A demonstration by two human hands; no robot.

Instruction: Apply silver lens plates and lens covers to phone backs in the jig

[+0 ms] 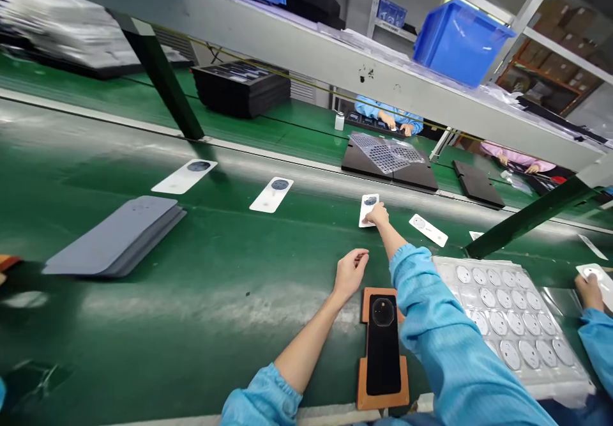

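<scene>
Glare is streaking green belt (225, 304) left of left hand (351, 273); white stack (62, 27), farther left and beyond, is blurring.

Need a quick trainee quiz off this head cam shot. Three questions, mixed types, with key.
1. What does the right hand touch?
2. True or false: the left hand rests on the grey stack.
3. The fixture showing at both ends of the black panel is: A) blue, B) orange, C) white.

Key:
1. A white card with a dark circle on it.
2. False.
3. B.
</scene>
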